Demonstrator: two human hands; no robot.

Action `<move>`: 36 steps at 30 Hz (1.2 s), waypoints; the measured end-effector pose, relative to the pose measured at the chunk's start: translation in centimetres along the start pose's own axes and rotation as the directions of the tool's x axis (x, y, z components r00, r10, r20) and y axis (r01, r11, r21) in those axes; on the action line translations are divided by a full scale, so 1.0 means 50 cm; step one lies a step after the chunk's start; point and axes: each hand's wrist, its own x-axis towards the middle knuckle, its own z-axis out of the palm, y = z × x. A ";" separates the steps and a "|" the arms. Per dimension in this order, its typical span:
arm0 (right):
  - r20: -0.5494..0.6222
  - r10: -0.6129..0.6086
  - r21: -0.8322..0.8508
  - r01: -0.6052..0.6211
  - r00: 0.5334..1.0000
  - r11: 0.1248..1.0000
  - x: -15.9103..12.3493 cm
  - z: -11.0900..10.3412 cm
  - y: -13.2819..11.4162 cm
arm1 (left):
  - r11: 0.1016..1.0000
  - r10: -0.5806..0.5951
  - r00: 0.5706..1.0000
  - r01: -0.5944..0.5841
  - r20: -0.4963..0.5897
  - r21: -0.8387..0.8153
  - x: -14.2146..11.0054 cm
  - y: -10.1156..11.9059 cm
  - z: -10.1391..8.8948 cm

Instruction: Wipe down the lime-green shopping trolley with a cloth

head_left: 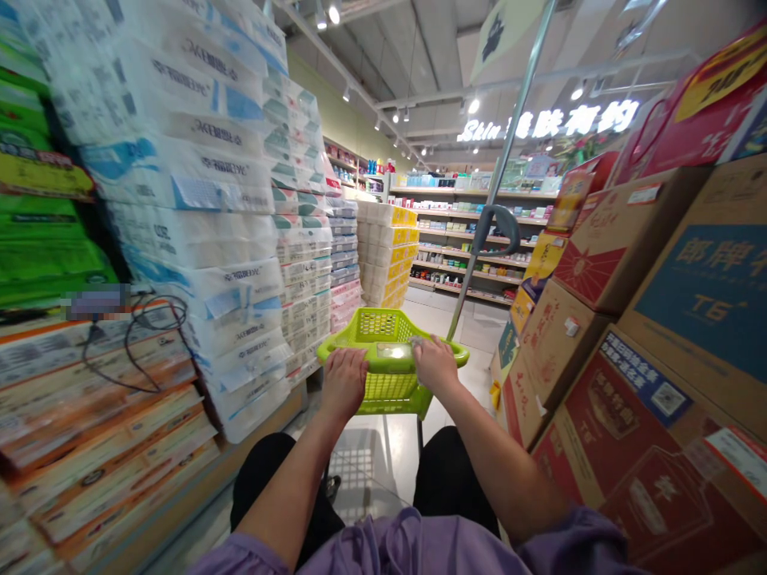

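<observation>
In front of me is a lime-green shopping cart [383, 393] with a perforated basket and a wide handlebar [392, 366]. My left hand [346, 375] is closed around the left part of that handlebar, knuckles up. On its right part my right hand [435, 363] is closed too, with a small whitish scrap [415, 342] by its fingers that I cannot make out. A pale label sits on the bar between both hands. No goods show in the visible part of the basket. Beside the cart's right rim rises a slanted metal pole [497, 180] with a grey loop handle [498, 231].
Tall stacks of wrapped tissue packs [221, 208] line the left side, with yellow-and-white packs [387, 251] farther on. Stacked cartons [599, 319] crowd the right. Pale floor [428, 315] runs between them toward product shelves [467, 231]. A black cable [129, 343] hangs at left.
</observation>
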 end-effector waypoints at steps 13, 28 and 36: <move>0.022 -0.111 -0.058 0.113 0.994 0.992 -0.009 -0.006 0.001 | 0.994 -0.102 0.988 0.096 0.116 0.049 0.049 -0.101 0.012; 0.059 -0.277 0.120 0.269 0.959 0.956 -0.008 0.003 -0.043 | 0.983 0.141 0.977 -0.119 0.159 -0.138 0.050 0.036 0.037; -0.052 -0.120 0.330 0.130 0.991 0.935 -0.003 0.045 0.036 | 0.991 0.103 0.986 -0.091 0.129 -0.097 0.045 0.031 0.026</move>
